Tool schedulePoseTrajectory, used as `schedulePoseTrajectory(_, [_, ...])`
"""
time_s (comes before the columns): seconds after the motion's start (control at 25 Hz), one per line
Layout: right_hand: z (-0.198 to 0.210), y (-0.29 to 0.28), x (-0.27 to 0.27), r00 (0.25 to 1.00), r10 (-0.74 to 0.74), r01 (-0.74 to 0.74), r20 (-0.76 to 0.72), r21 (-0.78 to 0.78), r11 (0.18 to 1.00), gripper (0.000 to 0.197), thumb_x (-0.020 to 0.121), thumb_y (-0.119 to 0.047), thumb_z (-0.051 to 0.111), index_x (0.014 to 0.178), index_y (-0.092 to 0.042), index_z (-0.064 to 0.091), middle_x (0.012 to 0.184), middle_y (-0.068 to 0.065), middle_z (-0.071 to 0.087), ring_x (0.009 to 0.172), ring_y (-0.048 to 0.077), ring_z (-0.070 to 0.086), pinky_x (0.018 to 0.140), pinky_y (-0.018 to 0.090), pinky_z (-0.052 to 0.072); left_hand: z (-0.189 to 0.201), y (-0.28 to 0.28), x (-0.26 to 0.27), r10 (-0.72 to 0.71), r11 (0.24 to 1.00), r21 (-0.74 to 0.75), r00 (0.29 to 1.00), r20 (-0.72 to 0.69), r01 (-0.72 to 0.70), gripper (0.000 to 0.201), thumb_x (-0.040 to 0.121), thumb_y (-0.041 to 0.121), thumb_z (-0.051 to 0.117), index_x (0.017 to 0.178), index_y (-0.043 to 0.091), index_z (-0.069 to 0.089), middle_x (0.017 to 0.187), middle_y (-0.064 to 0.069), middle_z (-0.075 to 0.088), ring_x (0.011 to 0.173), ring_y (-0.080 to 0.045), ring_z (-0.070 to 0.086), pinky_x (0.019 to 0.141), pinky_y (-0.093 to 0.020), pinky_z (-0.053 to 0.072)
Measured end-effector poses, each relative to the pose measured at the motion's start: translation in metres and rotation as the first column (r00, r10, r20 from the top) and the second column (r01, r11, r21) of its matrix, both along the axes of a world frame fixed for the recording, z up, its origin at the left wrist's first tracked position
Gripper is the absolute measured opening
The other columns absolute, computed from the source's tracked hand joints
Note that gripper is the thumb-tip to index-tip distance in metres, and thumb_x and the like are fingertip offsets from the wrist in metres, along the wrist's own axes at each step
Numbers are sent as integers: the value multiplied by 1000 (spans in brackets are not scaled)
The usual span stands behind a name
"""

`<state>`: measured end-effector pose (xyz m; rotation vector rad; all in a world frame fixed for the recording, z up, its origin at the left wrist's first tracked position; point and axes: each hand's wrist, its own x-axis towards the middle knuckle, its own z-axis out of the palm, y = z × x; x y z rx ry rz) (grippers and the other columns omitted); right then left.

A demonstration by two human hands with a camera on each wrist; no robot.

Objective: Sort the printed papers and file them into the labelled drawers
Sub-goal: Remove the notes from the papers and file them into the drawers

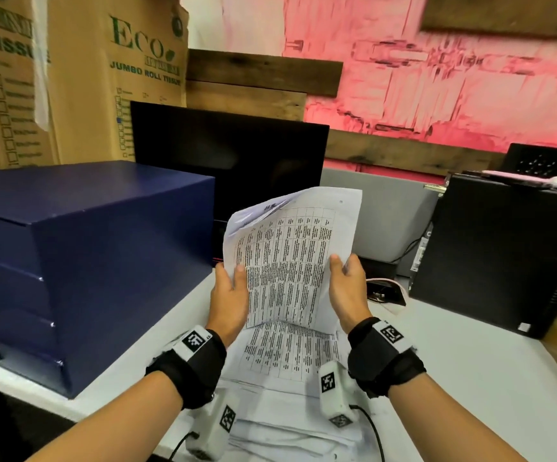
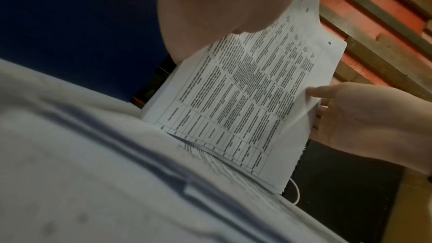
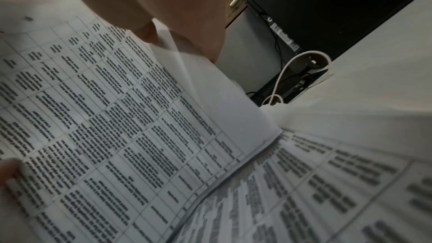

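Over white desk (image 1: 453, 368), left hand (image 1: 228, 300) and right hand (image 1: 348, 288) pinch printed sheet (image 1: 290, 258) edges.

An office corner doubling as storage: dark monitor (image 1: 233, 161) at frame centre, black PC tower (image 1: 500, 255) at right, blue drawer cabinet (image 1: 80, 255) at left on a white desk (image 1: 453, 361), printed papers (image 1: 287, 355) at bottom centre, tissue cartons (image 1: 80, 78) stacked at upper left.

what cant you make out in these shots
- Table text on the held sheet: blurred in every view.
- Labels on the blue drawer unit: fronts cut off by the head view's left edge.
- Left hand and right hand: fingers hidden behind the paper.
- Paper stack: count unclear.
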<state>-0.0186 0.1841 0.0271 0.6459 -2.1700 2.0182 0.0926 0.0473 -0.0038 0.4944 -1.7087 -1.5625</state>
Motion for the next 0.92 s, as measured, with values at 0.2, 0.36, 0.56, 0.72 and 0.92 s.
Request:
schedulePoseTrajectory(0.2, [20,-21,36,989,21,-32,-145,-73,997,36,102,-23,42,71,-19,25,70,-7,25,58,6,23,58,21,25,26,-10,40,218,967,-103,965,-145,-234,13,103,25,37,111,17,45,102,7,61,96,-11,61,76,-23,49])
schedulePoseTrajectory(0.36, [47,-45,76,955,76,-147,-286,-236,960,35,102,-20,46,71,-21,29,69,-8,30,58,-1,28,57,17,29,60,-25,102,261,909,-243,916,-304,-340,11,102,17,42,109,25,42,99,13,59,87,1,60,72,-16,51])
schedulePoseTrajectory(0.56, [60,-86,141,888,297,-394,-350,-248,885,24,102,-22,45,80,-26,39,75,-13,41,68,-3,39,66,12,36,79,-51,186,406,845,-213,847,-343,-491,18,101,13,42,119,11,44,105,11,62,96,-3,61,83,-21,51])
schedulePoseTrajectory(0.72, [29,-107,169,904,317,-394,-288,-270,878,21,101,-22,48,82,-29,48,81,-9,52,76,2,49,75,25,44,50,-73,236,429,871,-195,891,-146,-451,20,103,18,39,119,16,50,110,9,61,96,-3,60,83,-17,48])
schedulePoseTrajectory(0.92, [-6,-105,159,968,223,-250,-117,-332,910,15,99,-22,52,92,-33,59,97,-12,63,96,11,59,89,29,48,-31,-140,264,517,850,-74,799,307,-521,24,101,14,40,106,18,63,92,-2,62,68,-14,51,63,-27,39])
